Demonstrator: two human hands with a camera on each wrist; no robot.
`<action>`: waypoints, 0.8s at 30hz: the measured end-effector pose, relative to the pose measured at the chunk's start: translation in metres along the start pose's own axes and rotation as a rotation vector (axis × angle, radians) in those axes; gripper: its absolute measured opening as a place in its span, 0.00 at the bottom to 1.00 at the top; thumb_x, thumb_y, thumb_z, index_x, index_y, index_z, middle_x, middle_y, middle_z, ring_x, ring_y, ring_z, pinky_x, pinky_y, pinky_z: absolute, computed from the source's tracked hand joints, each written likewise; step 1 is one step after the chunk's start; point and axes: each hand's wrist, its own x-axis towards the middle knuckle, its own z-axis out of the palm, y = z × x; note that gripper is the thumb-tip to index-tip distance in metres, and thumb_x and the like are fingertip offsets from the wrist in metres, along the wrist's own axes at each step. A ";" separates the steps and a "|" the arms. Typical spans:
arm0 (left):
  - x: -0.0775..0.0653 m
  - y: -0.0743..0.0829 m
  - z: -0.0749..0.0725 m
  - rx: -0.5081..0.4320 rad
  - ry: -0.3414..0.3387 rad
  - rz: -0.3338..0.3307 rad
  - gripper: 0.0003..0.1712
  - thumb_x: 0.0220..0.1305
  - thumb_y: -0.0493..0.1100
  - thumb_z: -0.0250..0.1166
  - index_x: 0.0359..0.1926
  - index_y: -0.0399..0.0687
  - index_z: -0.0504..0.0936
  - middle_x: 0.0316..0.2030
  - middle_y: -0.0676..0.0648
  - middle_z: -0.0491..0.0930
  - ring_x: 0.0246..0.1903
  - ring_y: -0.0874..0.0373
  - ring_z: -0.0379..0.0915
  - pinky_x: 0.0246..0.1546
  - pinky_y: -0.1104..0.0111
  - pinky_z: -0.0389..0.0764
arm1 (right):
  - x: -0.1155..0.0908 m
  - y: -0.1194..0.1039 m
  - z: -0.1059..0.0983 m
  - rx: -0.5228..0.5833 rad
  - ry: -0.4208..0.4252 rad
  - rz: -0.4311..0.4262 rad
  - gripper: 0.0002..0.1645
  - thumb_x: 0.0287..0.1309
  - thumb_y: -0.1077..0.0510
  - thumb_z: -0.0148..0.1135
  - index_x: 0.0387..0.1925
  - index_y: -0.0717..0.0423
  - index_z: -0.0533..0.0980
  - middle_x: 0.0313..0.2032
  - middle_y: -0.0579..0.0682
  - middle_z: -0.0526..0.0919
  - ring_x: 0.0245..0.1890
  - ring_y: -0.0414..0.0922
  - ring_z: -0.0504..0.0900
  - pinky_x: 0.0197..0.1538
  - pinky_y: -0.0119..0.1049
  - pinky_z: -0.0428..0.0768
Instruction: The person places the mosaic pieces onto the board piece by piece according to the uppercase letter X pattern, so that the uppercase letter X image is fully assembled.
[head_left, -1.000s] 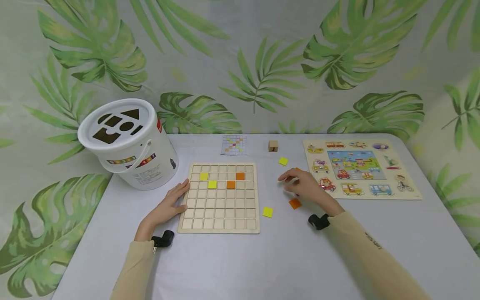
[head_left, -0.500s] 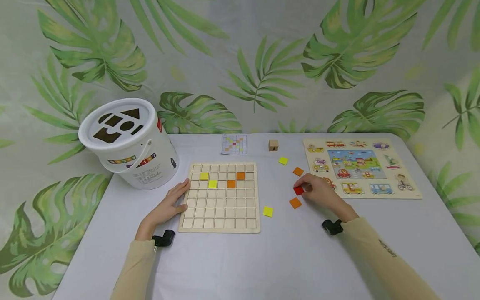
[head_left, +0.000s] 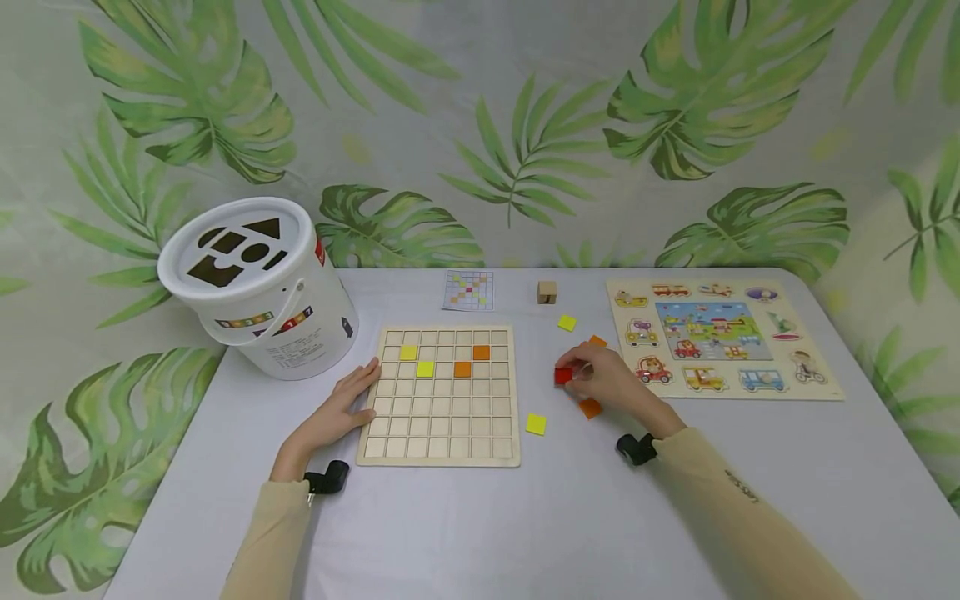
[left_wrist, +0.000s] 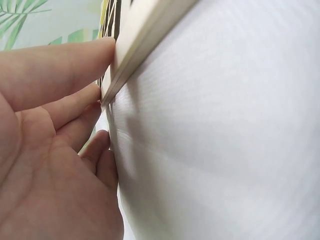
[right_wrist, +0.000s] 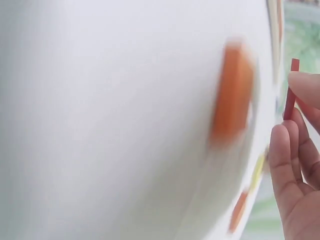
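My right hand pinches a red square tile between thumb and fingers, right of the board; the right wrist view shows the red tile edge-on, clear of the table. My left hand rests along the left edge of a wooden grid board, thumb and fingertips at its rim. Two yellow tiles and two orange tiles sit in the board's upper cells. Near my right hand lie loose orange tiles, one partly covered by the hand.
Loose yellow tiles lie right of the board. Behind it are a printed pattern card and a small wooden block. A white bucket with a shape-hole lid stands left; a vehicle puzzle board lies right.
My right hand has picked up the red tile from among the loose tiles and moved it left towards the grid board. The left hand has stayed in place.
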 end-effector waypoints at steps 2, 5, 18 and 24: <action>0.000 0.000 0.000 0.003 0.000 0.000 0.42 0.57 0.27 0.59 0.72 0.34 0.53 0.74 0.41 0.44 0.72 0.40 0.30 0.67 0.42 0.37 | 0.007 -0.012 0.009 0.010 -0.006 -0.031 0.15 0.50 0.67 0.68 0.43 0.59 0.80 0.39 0.49 0.78 0.38 0.47 0.74 0.44 0.40 0.78; 0.000 -0.001 0.000 0.006 -0.002 0.000 0.42 0.57 0.27 0.59 0.72 0.34 0.53 0.74 0.41 0.44 0.72 0.40 0.30 0.67 0.42 0.37 | 0.018 -0.029 0.024 0.022 -0.020 -0.090 0.15 0.49 0.68 0.69 0.42 0.60 0.80 0.37 0.48 0.78 0.37 0.46 0.74 0.44 0.39 0.78; 0.000 -0.001 0.000 -0.007 -0.002 0.004 0.41 0.58 0.27 0.59 0.71 0.33 0.54 0.74 0.41 0.44 0.72 0.40 0.30 0.67 0.42 0.36 | 0.063 -0.091 0.085 0.012 -0.129 -0.233 0.12 0.51 0.66 0.68 0.41 0.60 0.80 0.37 0.47 0.77 0.35 0.42 0.74 0.39 0.30 0.76; 0.000 0.000 0.000 -0.012 -0.002 -0.002 0.41 0.58 0.27 0.59 0.72 0.34 0.54 0.74 0.41 0.44 0.72 0.40 0.30 0.67 0.42 0.36 | 0.074 -0.106 0.102 -0.097 -0.151 -0.235 0.12 0.52 0.67 0.67 0.40 0.59 0.80 0.37 0.48 0.77 0.35 0.42 0.72 0.38 0.31 0.74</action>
